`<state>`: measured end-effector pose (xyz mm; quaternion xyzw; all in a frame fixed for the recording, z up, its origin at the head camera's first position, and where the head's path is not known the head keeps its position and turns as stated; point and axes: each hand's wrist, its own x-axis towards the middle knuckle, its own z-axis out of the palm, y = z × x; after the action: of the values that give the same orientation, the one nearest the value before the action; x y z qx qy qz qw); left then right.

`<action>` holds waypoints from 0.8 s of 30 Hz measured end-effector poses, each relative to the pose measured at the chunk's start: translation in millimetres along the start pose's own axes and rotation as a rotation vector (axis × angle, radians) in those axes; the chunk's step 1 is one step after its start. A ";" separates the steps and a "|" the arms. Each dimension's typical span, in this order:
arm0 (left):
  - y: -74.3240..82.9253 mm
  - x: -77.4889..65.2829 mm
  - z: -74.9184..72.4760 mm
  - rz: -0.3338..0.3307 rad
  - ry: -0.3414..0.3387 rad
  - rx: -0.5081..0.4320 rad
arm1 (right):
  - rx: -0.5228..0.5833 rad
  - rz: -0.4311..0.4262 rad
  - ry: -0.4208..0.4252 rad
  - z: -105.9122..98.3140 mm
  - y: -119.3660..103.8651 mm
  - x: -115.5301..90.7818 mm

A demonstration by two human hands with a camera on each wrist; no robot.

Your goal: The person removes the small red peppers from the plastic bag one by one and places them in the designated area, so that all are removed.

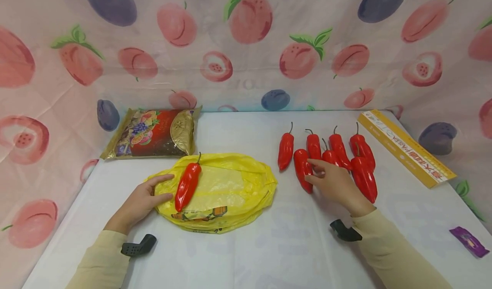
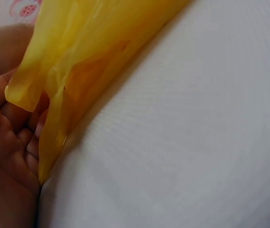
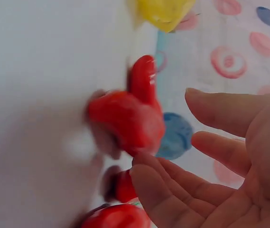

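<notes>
A glossy red pepper with a dark curved stem lies on the left part of a flattened yellow plastic bag. At the bag's left edge is my left hand; in the left wrist view its thumb and curled fingers hold a fold of the yellow plastic. My right hand reaches to another red pepper on the table's right side, thumb and forefinger beside it. In the right wrist view, this hand's fingers are spread, with fingertips close to the pepper; contact is unclear.
Several more red peppers lie around and behind my right hand. A gold and dark red packet lies at the back left. A long yellow box slants along the right, and a small purple wrapper is near the right edge.
</notes>
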<state>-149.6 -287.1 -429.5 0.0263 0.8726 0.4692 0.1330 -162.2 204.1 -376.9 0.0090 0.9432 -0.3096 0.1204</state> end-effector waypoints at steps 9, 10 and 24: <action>1.2 -0.8 0.3 -0.001 0.003 -0.001 | -0.008 -0.111 0.008 3.5 -31.7 -11.2; 1.1 -0.8 0.2 -0.003 0.002 -0.001 | -0.013 -0.145 0.014 7.3 -36.6 -11.3; -1.5 0.7 -0.3 -0.004 0.006 -0.007 | 0.055 -0.436 -0.171 83.6 -127.6 3.2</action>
<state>-150.2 -288.0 -430.8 0.0229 0.8713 0.4723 0.1314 -158.5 51.8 -368.5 -0.2177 0.9004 -0.3536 0.1296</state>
